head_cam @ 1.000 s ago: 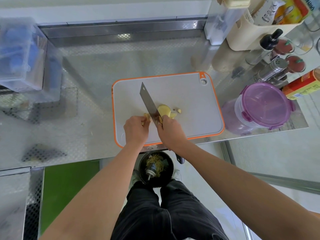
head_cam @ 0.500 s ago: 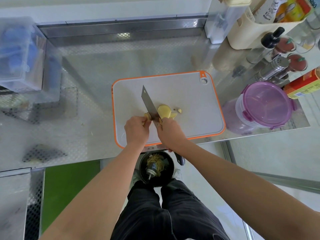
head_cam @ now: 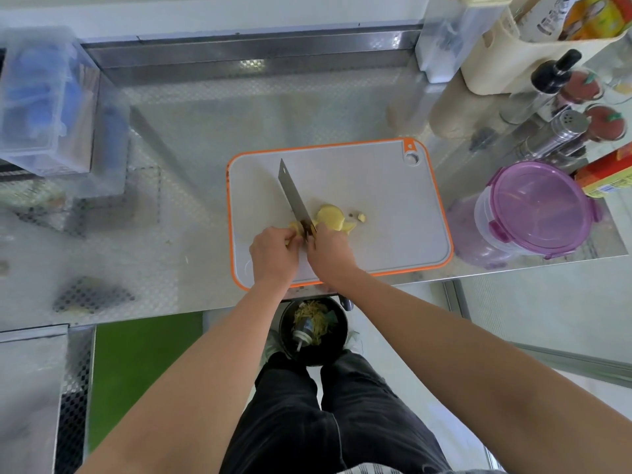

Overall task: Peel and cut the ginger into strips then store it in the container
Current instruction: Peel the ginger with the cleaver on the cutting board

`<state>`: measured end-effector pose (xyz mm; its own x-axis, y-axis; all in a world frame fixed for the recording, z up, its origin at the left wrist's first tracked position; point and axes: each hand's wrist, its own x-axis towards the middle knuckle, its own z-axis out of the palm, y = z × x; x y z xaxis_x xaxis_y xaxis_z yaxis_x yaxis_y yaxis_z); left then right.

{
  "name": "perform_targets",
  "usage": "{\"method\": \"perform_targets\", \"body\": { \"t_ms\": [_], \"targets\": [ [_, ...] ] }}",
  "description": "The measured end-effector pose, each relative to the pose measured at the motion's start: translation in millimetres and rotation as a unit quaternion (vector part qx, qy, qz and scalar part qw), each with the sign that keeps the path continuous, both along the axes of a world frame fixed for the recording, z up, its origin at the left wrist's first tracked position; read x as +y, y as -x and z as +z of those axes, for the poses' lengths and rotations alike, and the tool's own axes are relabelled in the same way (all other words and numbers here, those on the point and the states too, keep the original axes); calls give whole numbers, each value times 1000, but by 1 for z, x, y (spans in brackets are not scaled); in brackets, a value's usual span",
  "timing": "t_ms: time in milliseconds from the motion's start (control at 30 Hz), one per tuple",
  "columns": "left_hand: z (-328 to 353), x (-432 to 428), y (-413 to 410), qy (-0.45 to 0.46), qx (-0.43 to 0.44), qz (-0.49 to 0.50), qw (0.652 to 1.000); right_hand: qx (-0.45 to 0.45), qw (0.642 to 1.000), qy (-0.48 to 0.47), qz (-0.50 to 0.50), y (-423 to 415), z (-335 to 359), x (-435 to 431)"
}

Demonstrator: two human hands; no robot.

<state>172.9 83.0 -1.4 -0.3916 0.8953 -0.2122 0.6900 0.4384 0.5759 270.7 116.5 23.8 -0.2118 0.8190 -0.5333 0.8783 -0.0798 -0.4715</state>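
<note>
The right hand [head_cam: 330,256] hides the knife [head_cam: 294,196] handle, the left hand [head_cam: 273,254] most ginger [head_cam: 294,228].

steel shaker [head_cam: 557,133] beside dark-capped bottle [head_cam: 554,77] (perhaps oil), black bin [head_cam: 318,356] below

The cutting board [head_cam: 376,186] lies on the counter [head_cam: 191,138] before me, near its front edge. On the board my left hand [head_cam: 273,256] holds a ginger piece [head_cam: 294,228] just left of the knife [head_cam: 294,196], which my right hand [head_cam: 330,253] grips, blade pointing away from me. Ginger slices [head_cam: 330,217] lie just right of the blade. The container [head_cam: 537,210] stands right of the board. A bin [head_cam: 313,330] sits on the floor below the counter edge.
</note>
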Motion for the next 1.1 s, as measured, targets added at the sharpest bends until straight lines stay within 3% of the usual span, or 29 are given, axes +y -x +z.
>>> {"method": "perform_targets", "body": {
  "t_ms": [367,1100],
  "targets": [
    [-2,-2,3,-17,-21,18,999,51,996,-68,16,-26,22,-13],
    [-1,-1,0,-13,-8,19,1000,-24,998,-31,46,-8,16,-11]
  ]
}}
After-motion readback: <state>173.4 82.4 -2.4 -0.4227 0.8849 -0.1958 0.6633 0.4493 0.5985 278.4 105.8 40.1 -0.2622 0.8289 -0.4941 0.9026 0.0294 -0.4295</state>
